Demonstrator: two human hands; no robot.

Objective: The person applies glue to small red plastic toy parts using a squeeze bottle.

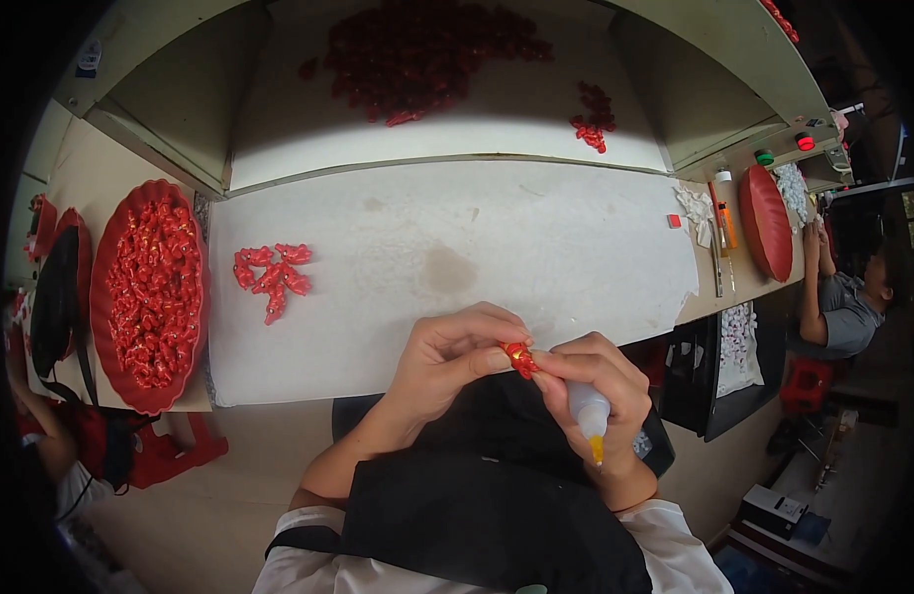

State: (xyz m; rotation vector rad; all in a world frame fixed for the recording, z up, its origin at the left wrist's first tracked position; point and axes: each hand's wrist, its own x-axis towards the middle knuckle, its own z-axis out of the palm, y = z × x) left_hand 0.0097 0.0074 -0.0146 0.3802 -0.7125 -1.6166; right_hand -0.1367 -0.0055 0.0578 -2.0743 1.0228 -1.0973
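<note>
Close in front of my body, a small red figurine with gold marks (pixel 520 359) is pinched between the thumb and fingers of my left hand (pixel 439 358). The fingertips of my right hand (pixel 608 381) also touch its right side. Tucked in my right palm is a whitish squeeze bottle (pixel 588 408), its yellow nozzle pointing down toward me. To the left on the white sheet (pixel 556 238) lies a loose group of several similar red figurines (pixel 273 275). My fingers partly cover the held figurine, so its exact shape cannot be made out.
A red scalloped tray (pixel 102 297) heaped with red pieces stands at the left. Inside the open-fronted metal box (pixel 170 119) lie a large dark-red pile (pixel 417 59) and a smaller one (pixel 594 119). An empty-looking red dish (pixel 766 223) sits right. A co-worker (pixel 851 307) is at far right.
</note>
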